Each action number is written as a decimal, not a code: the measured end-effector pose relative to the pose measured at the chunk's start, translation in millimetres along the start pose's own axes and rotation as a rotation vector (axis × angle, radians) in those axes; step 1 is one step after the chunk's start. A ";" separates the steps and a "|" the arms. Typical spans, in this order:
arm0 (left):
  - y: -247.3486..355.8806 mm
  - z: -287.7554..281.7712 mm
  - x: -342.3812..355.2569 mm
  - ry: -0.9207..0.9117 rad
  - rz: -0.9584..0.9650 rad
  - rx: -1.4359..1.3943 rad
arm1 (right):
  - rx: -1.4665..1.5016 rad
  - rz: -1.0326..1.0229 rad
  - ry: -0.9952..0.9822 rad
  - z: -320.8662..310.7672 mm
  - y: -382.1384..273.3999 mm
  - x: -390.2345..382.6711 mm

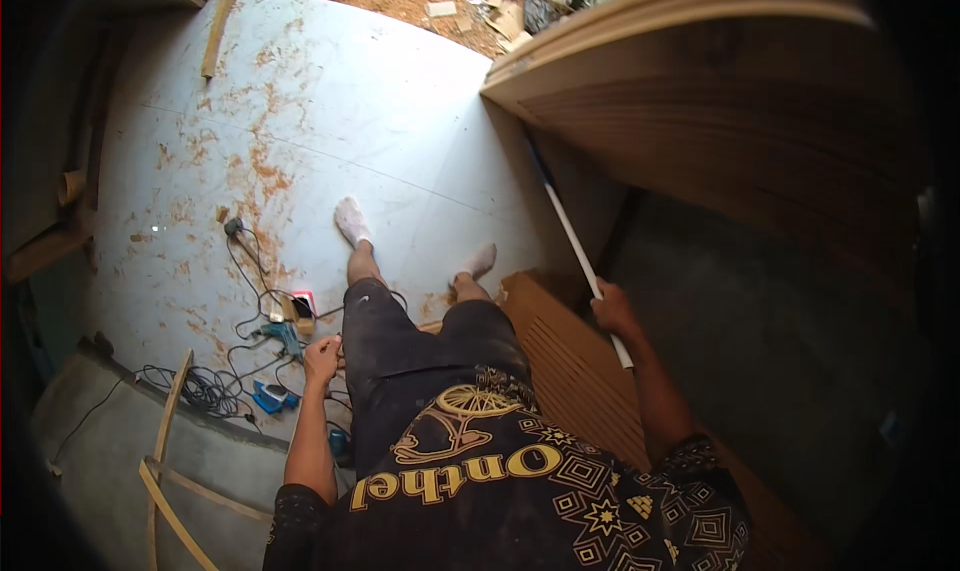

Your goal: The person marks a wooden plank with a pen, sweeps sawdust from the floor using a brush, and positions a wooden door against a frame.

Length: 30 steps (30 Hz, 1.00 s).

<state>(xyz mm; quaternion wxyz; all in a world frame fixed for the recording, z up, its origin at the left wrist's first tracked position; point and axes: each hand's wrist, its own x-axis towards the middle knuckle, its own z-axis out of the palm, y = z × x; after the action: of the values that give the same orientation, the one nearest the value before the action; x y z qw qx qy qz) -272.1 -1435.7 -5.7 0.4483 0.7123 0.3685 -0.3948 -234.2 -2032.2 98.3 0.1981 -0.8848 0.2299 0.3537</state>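
Observation:
My right hand [612, 309] grips a long thin white rod [572, 235] that slants up toward a big slatted wooden panel [720, 111] at the upper right. Below that hand lies a ribbed wooden board [575, 371]. My left hand [322, 357] hangs by my left thigh with its fingers curled; I cannot see anything in it. It hovers near a tangle of black cables [250, 311] and a teal power tool [280, 337] on the pale floor [350, 121]. My legs in dark shorts and white socks stretch out ahead.
Sawdust stains streak the floor. A blue tool [270, 398] and a coil of cable [205, 388] lie at the lower left. Thin wooden strips [165, 441] rest on a grey slab. A wood batten [219, 27] and scrap litter [500, 1] lie at the far edge.

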 end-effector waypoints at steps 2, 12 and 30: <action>24.9 -42.8 24.6 0.015 -0.044 -0.071 | -0.233 0.199 -0.064 11.4 -29.3 11.1; 129.5 -174.8 81.6 0.009 -0.011 -0.200 | 0.213 -0.021 -0.081 -0.5 -319.2 134.2; 84.9 -209.8 97.4 0.079 -0.048 -0.087 | 0.646 0.165 0.083 -17.9 -365.0 149.8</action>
<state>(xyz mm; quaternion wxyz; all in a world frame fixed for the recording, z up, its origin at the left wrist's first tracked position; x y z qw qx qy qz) -108.2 -1251.7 -3.1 0.4544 0.6981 0.4198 -0.3604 71.6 -1783.7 71.5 0.4297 -0.7681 0.4090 0.2410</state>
